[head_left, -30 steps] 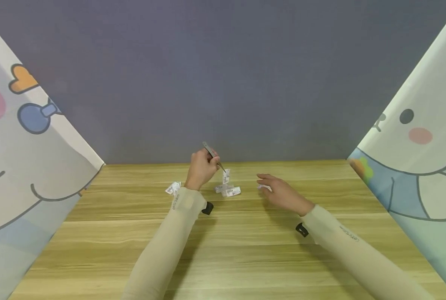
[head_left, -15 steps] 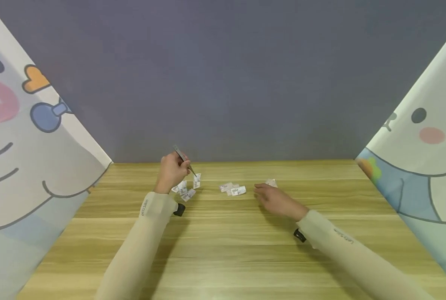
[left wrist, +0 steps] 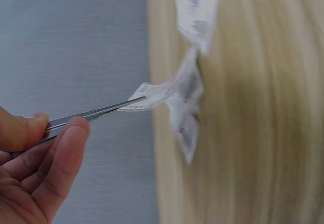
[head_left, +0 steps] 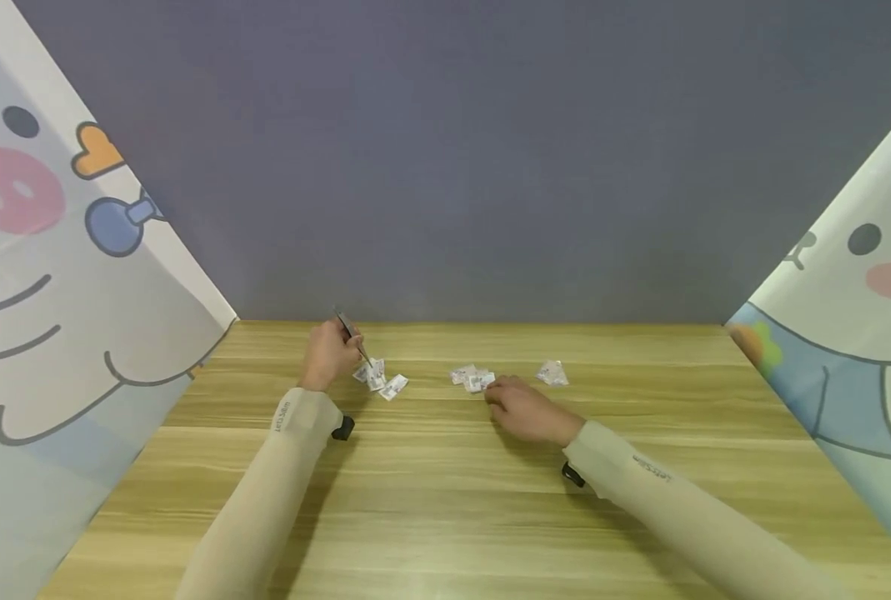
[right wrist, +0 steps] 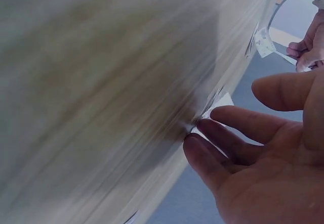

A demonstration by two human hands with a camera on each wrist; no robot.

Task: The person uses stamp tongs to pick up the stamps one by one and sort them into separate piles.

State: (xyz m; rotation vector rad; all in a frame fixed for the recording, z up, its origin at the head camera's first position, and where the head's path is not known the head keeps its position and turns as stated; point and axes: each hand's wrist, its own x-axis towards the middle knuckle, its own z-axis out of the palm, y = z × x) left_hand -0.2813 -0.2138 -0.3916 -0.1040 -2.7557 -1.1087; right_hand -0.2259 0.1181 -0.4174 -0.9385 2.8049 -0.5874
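My left hand [head_left: 328, 357] pinches a pair of tweezers [left wrist: 96, 115] between thumb and fingers. The tips of the tweezers grip the end of a small printed white packet [left wrist: 144, 93], which is over the left group of packets [head_left: 394, 387]. In the left wrist view other packets lie just beyond it, one [left wrist: 197, 16] farther up. My right hand [head_left: 529, 410] is low over the table, its fingertips at the edge of the middle group of packets [head_left: 462, 375]. In the right wrist view its thumb stands apart from the fingers, near a white packet [right wrist: 223, 101]; whether they touch is unclear.
A single crinkled, clearer packet [head_left: 553, 373] lies right of the middle group. Behind the wooden table [head_left: 445, 500] rises a grey wall [head_left: 445, 167]. Panels with cartoon prints flank the left side [head_left: 62, 283] and the right side [head_left: 865, 350].
My left hand has carried the packet in the tweezers leftward from the middle group to the left group. My right hand has moved left, from the single packet to the middle group.
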